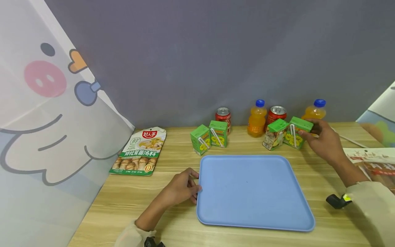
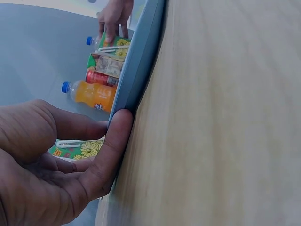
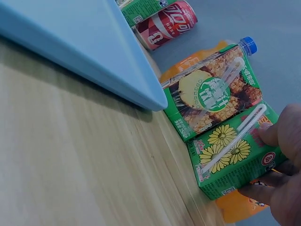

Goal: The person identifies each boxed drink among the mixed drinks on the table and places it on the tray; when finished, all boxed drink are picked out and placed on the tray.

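At the left edge of the light blue tray point(image 1: 251, 192), my left hand point(image 1: 182, 188) pinches the rim between thumb and finger; the left wrist view shows the fingertips point(image 2: 120, 123) right on that rim. My right hand point(image 1: 325, 142) holds a green drink carton point(image 1: 297, 133) with yellow flowers and a white straw, its thumb on the front and fingers at the side and behind. Right beside that carton stands a pineapple juice carton point(image 3: 214, 94). Behind them are a red soda can point(image 1: 275, 115) and an orange drink bottle point(image 1: 314, 110).
Two more flower cartons, a left one point(image 1: 200, 140) and a right one point(image 1: 218, 134), stand behind the tray, near another red can point(image 1: 223, 116). Another orange bottle point(image 1: 257, 120) is by the grey back wall. A mushroom soup packet point(image 1: 139, 151) lies left, a brown-and-white packet point(image 1: 378, 166) right.
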Demonstrator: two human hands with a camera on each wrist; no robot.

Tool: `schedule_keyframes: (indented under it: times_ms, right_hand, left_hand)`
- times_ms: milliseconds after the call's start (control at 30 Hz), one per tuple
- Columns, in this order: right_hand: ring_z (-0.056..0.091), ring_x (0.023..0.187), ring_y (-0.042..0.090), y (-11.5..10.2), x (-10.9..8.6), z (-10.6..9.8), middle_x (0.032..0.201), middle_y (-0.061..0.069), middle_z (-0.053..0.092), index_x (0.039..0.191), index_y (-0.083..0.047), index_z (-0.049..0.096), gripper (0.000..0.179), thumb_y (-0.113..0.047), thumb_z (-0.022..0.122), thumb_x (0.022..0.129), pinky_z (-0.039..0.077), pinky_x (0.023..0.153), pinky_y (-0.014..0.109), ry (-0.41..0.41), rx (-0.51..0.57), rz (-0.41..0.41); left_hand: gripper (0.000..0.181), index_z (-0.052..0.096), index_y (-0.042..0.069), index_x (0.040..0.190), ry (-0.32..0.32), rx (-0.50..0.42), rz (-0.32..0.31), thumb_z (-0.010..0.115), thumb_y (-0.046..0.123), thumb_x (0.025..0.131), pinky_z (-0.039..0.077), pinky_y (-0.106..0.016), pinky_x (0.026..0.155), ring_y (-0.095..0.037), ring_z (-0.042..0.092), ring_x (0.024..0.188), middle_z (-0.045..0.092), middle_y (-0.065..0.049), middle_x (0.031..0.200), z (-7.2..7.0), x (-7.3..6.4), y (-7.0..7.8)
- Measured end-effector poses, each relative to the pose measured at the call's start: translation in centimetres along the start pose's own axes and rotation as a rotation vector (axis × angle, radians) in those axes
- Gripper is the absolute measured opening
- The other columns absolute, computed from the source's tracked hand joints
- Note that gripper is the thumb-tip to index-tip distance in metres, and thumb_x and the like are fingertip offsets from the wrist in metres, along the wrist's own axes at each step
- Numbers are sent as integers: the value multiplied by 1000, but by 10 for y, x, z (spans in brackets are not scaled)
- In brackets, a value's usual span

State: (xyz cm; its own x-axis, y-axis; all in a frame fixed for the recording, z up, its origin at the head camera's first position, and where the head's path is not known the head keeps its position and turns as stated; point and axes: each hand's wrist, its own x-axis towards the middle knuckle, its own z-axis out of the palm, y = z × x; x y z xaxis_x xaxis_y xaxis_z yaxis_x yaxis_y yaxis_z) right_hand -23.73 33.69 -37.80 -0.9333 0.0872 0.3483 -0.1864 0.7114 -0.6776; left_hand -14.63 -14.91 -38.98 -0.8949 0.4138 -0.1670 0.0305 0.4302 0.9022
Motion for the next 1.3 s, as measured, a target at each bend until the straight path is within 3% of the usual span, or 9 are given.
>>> schedule_keyframes:
  times_ms: [100, 200, 333, 467, 700, 933, 1033, 1267, 1300]
  right_hand:
    - [63, 103, 22, 0, -1, 0, 126, 34, 58, 141, 4, 47, 58, -31, 67, 98, 37, 66, -4, 29, -11, 0]
    - [52, 90, -10, -1, -2, 0, 124, 34, 59, 139, 3, 49, 56, -29, 69, 97, 37, 65, -4, 58, -17, 2]
    - [38, 84, -25, -3, -3, -2, 122, 34, 60, 138, 3, 50, 56, -28, 70, 97, 36, 65, -4, 76, -24, 9]
    - [38, 84, -27, -5, -4, -8, 121, 30, 63, 139, 2, 50, 57, -30, 71, 96, 37, 65, -3, 76, -31, 7]
    - [43, 85, -30, -13, -10, -20, 107, -14, 59, 139, 0, 49, 58, -29, 72, 95, 43, 63, -2, 66, 2, -9]
    - [39, 87, -28, -27, -19, -30, 131, 29, 57, 146, -5, 46, 63, -35, 70, 96, 44, 63, -2, 25, -19, 36]
    - [39, 88, -26, -33, -24, -33, 134, 31, 55, 148, -8, 45, 65, -39, 68, 96, 43, 62, -1, 12, -43, 59]
    - [54, 121, 2, -45, -38, -38, 142, 27, 50, 154, -16, 38, 69, -44, 65, 97, 40, 65, -3, -46, -63, 82]
    - [51, 115, -7, -47, -40, -38, 142, 26, 51, 153, -17, 39, 68, -44, 65, 97, 40, 65, -3, -49, -57, 79]
  left_hand:
    - [36, 49, -8, 124, 2, 2, 2, 67, -1, 94, 64, -37, 55, -27, 69, 59, 64, -15, 80, 0, 1, 0]
    - [35, 49, -8, 124, 3, 4, 3, 67, -1, 94, 64, -38, 55, -27, 70, 59, 64, -15, 80, 0, 1, 0]
    - [35, 48, -8, 124, 1, -5, 5, 67, -1, 95, 64, -38, 56, -27, 70, 59, 64, -15, 80, 1, 1, 0]
    - [36, 48, -8, 124, -2, -6, 5, 67, -1, 95, 64, -39, 56, -26, 70, 60, 64, -15, 80, 1, 2, 0]
    - [35, 49, -7, 124, -8, -15, 3, 67, -2, 95, 64, -39, 57, -27, 70, 60, 64, -15, 81, 0, 2, -1]
    - [34, 49, -7, 123, -9, -23, 8, 67, -2, 95, 64, -40, 57, -27, 70, 61, 65, -15, 80, 0, 3, -2]
    - [35, 49, -7, 124, -9, -28, 4, 67, -1, 95, 64, -40, 57, -27, 70, 61, 65, -15, 81, 0, 3, -3]
    - [35, 49, -8, 124, -8, -31, 4, 66, -2, 95, 64, -40, 57, -27, 70, 60, 64, -16, 81, -1, 3, -3]
    - [35, 49, -8, 124, -9, -33, 4, 66, -2, 95, 64, -40, 57, -27, 70, 60, 64, -16, 81, -1, 3, -3]
